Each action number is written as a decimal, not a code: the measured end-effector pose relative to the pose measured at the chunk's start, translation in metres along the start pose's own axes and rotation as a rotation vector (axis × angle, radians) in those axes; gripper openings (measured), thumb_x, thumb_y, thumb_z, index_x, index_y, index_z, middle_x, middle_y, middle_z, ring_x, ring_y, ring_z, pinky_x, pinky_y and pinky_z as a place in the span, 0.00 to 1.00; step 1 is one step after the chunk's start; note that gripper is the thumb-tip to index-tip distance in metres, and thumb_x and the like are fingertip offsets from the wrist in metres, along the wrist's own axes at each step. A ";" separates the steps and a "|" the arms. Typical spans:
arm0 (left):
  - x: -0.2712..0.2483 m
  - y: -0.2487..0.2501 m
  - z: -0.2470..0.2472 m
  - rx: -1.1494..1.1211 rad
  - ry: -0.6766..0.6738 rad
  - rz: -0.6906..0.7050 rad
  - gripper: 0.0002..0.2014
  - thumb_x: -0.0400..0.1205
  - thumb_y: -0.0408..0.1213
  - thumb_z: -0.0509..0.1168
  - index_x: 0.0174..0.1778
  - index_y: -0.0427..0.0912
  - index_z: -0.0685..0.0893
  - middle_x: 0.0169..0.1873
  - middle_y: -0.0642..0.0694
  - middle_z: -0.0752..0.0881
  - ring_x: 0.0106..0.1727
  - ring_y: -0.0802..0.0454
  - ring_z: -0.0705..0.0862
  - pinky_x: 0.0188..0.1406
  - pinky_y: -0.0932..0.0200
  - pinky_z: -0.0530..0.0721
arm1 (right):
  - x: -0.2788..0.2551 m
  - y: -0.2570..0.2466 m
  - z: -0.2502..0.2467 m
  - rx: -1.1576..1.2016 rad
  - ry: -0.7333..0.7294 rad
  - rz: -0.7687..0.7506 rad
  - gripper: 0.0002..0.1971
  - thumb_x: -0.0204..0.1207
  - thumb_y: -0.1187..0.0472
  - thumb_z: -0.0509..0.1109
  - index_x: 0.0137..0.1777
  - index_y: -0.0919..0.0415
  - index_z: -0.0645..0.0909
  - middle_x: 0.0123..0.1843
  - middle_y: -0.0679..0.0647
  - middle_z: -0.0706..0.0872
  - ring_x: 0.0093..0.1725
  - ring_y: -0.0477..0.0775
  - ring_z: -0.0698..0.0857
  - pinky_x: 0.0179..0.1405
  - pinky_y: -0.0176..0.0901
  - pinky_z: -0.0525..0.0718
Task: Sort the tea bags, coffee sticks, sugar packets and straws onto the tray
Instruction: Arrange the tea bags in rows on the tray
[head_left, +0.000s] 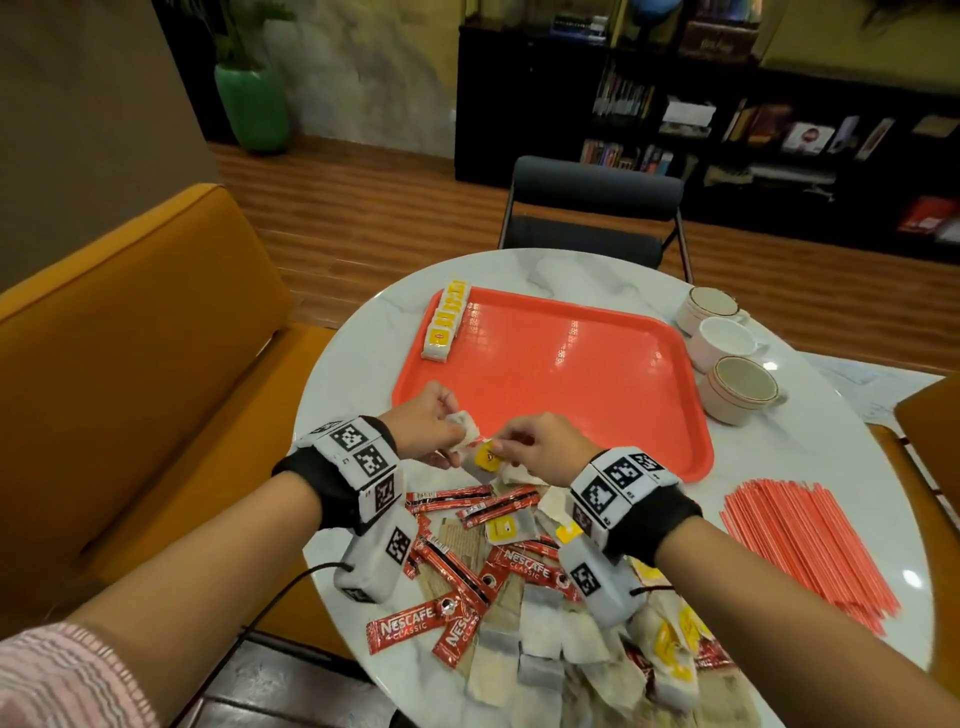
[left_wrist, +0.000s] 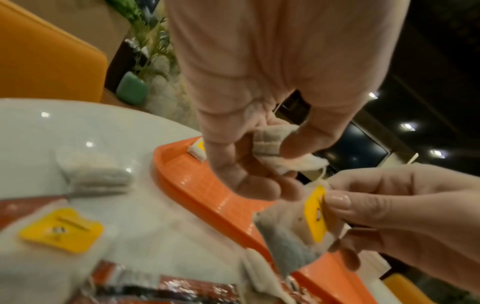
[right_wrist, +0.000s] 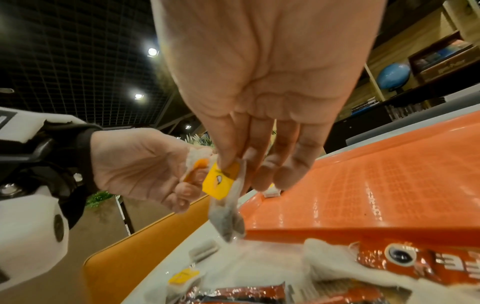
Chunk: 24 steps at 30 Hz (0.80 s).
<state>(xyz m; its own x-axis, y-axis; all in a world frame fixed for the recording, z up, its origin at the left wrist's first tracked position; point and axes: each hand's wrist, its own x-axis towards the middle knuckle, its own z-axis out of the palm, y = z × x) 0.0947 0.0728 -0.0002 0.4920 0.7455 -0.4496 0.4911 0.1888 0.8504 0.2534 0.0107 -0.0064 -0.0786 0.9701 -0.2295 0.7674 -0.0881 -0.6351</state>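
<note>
Just in front of the orange tray's (head_left: 571, 374) near edge, my left hand (head_left: 447, 431) pinches a white tea bag (left_wrist: 272, 144) between thumb and fingers. My right hand (head_left: 506, 449) pinches the yellow tag (right_wrist: 221, 181) of a second tea bag (left_wrist: 285, 242), which hangs below it. A thin string runs between the two bags. A row of yellow-tagged tea bags (head_left: 447, 322) lies along the tray's left edge. Red coffee sticks (head_left: 457, 566), tea bags and brownish sugar packets (head_left: 465, 540) lie mixed in a pile under my wrists. Orange straws (head_left: 810, 551) lie in a bundle on the right.
Three cups (head_left: 727, 353) stand on the round marble table (head_left: 805, 457) to the right of the tray. A dark chair (head_left: 592, 208) is behind the table and an orange sofa (head_left: 130, 364) is on the left. The table's near-left edge is close to the pile.
</note>
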 end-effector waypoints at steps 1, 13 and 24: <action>-0.003 0.004 0.004 -0.065 -0.012 -0.014 0.14 0.79 0.20 0.54 0.43 0.45 0.63 0.31 0.42 0.76 0.23 0.54 0.79 0.26 0.61 0.79 | -0.002 -0.001 -0.003 0.007 -0.001 -0.003 0.14 0.80 0.58 0.64 0.58 0.66 0.83 0.39 0.50 0.84 0.31 0.37 0.73 0.28 0.24 0.69; -0.011 0.024 0.008 0.119 -0.074 0.044 0.06 0.76 0.38 0.72 0.43 0.48 0.80 0.28 0.49 0.75 0.27 0.58 0.70 0.26 0.66 0.69 | -0.009 -0.011 -0.029 0.158 0.043 -0.029 0.10 0.78 0.61 0.66 0.53 0.67 0.84 0.30 0.46 0.80 0.27 0.41 0.76 0.23 0.22 0.72; -0.018 0.027 -0.012 0.284 -0.114 0.155 0.08 0.81 0.41 0.65 0.36 0.47 0.83 0.20 0.57 0.77 0.27 0.58 0.68 0.25 0.68 0.66 | -0.015 -0.006 -0.044 0.308 -0.175 0.027 0.05 0.75 0.63 0.70 0.39 0.55 0.81 0.34 0.50 0.84 0.27 0.39 0.79 0.32 0.33 0.78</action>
<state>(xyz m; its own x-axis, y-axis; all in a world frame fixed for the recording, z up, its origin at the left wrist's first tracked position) 0.0907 0.0724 0.0341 0.6455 0.6723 -0.3624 0.5773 -0.1188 0.8079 0.2776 0.0066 0.0335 -0.1891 0.9153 -0.3557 0.5446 -0.2036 -0.8136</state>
